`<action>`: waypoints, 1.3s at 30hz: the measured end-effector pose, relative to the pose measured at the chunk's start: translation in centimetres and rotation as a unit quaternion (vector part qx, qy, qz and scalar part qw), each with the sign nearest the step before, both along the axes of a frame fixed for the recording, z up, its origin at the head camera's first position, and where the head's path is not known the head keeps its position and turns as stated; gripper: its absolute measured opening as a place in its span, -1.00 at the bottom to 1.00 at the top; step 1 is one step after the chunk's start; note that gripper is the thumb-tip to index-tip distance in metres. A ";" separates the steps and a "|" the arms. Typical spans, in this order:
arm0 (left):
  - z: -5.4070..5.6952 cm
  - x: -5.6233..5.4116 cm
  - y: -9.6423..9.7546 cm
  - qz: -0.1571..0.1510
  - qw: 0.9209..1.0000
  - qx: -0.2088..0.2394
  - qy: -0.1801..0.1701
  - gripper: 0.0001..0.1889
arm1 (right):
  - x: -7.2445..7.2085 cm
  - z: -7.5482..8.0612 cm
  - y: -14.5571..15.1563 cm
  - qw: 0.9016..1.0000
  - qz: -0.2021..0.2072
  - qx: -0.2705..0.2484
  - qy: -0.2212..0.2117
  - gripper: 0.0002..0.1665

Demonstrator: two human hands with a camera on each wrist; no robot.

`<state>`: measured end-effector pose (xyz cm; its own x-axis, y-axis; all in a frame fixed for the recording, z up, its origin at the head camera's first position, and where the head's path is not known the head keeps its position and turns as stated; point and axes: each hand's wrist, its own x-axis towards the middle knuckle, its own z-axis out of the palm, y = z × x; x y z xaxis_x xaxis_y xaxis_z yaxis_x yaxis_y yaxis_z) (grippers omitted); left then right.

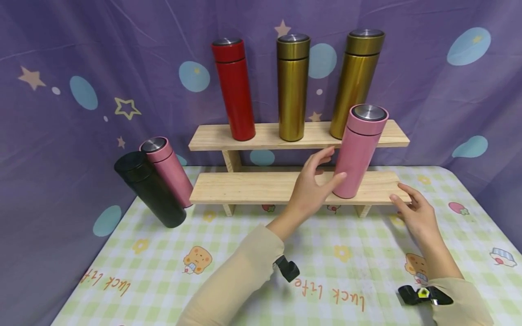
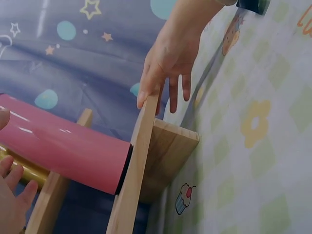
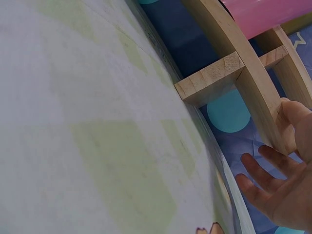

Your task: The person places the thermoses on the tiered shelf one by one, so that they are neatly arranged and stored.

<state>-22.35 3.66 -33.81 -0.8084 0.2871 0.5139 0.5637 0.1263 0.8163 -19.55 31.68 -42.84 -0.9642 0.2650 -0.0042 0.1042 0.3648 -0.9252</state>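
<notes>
A pink thermos bottle [image 1: 359, 154] with a silver lid stands on the right part of the lower board of a two-tier wooden shelf [image 1: 244, 188]. My left hand [image 1: 311, 185] is at the bottle's left side, fingers spread and the thumb tip overlapping it in the head view. The left wrist view shows those fingers [image 2: 14, 183] loose beside the bottle. At the right end of the lower board, my right hand [image 1: 418, 217] pinches the wood, thumb on top and fingers underneath, as the right wrist view shows of that hand [image 3: 287, 185].
On the upper board stand a red thermos [image 1: 234, 90] and two gold thermoses [image 1: 293, 88]. Left of the shelf, a black thermos [image 1: 151, 190] and another pink thermos [image 1: 169, 170] stand on the checkered tablecloth [image 1: 244, 253]. A purple curtain [image 1: 134, 45] hangs behind.
</notes>
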 end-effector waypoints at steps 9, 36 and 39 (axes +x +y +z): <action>0.1 2.5 -2.8 -0.005 0.999 -0.038 -0.006 -0.43 | 0.1 -0.1 0.0 1.000 0.004 0.002 -0.001 -0.16; -1.8 5.0 -12.7 0.094 0.994 -0.044 -0.042 -0.46 | 0.1 -0.1 0.3 1.000 0.006 0.016 0.005 -0.16; -2.0 5.5 -13.8 0.102 0.993 -0.045 -0.050 -0.46 | 0.1 -0.1 0.2 1.000 0.005 0.013 0.004 -0.16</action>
<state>-16.90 -10.12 -35.84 -0.8996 0.1540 0.4087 0.4368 0.3037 0.8468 -19.49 31.93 -42.91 -0.9669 0.2550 0.0110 0.0924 0.3902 -0.9161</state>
